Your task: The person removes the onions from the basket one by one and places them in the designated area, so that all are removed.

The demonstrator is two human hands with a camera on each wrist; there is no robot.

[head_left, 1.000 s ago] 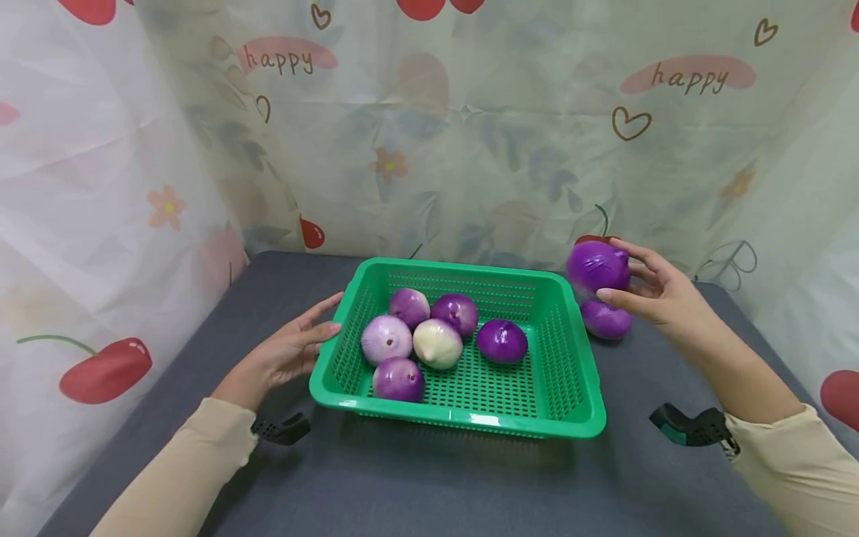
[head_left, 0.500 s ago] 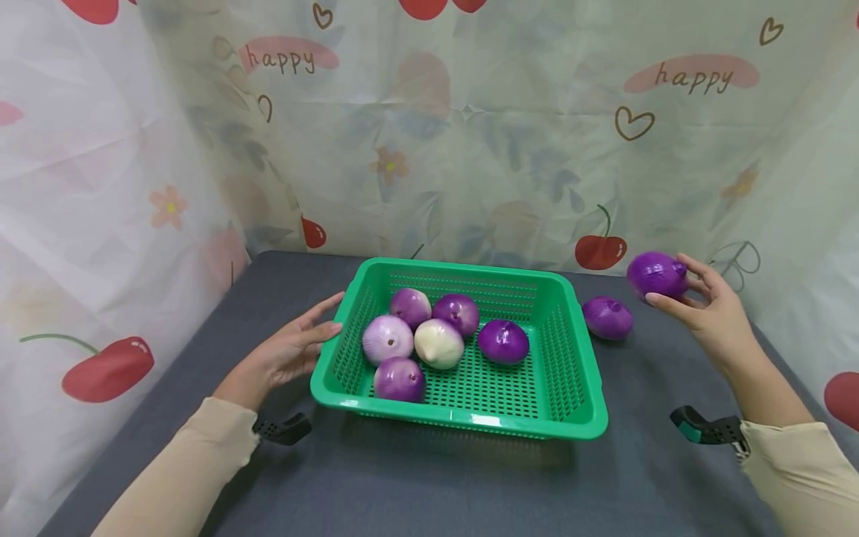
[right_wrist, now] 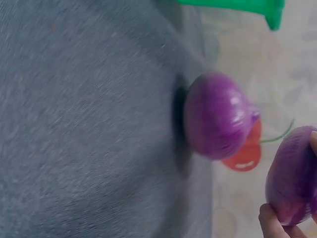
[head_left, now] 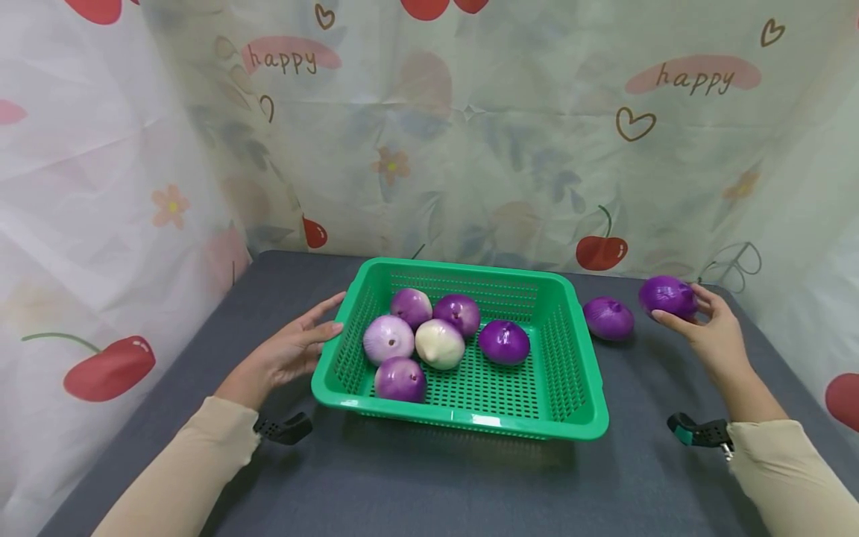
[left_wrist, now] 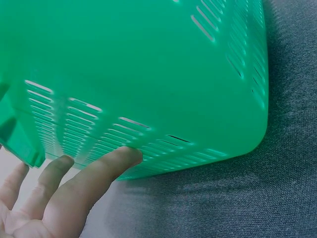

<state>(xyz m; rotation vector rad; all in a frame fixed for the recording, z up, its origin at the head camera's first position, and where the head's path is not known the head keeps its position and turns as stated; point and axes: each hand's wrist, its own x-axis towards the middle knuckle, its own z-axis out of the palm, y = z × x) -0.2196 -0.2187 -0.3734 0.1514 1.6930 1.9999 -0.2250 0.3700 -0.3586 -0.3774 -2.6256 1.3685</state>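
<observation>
My right hand (head_left: 719,332) pinches a purple onion (head_left: 667,297) between thumb and fingers, close over the table at the right. The same onion (right_wrist: 293,178) shows at the edge of the right wrist view, with fingertips around it. Just left of it, another purple onion (head_left: 608,318) sits on the table beside the basket. My left hand (head_left: 290,349) touches the left side of a green plastic basket (head_left: 463,424), its fingers loosely extended. In the left wrist view, those fingers (left_wrist: 99,176) lie against the slotted basket wall (left_wrist: 124,79). Several onions (head_left: 439,344), purple to whitish, rest inside, mostly toward the left.
A dark grey cloth (head_left: 429,485) covers the table. Behind it and at both sides hangs a pale printed curtain (head_left: 463,149) with cherries, hearts and flowers. A black wrist strap mount (head_left: 698,431) sticks out from the right sleeve, and a similar one from the left.
My right hand has carried its onion right, away from the basket's right edge and the onion on the table, then lowered it toward the table. The left hand and the basket have stayed put.
</observation>
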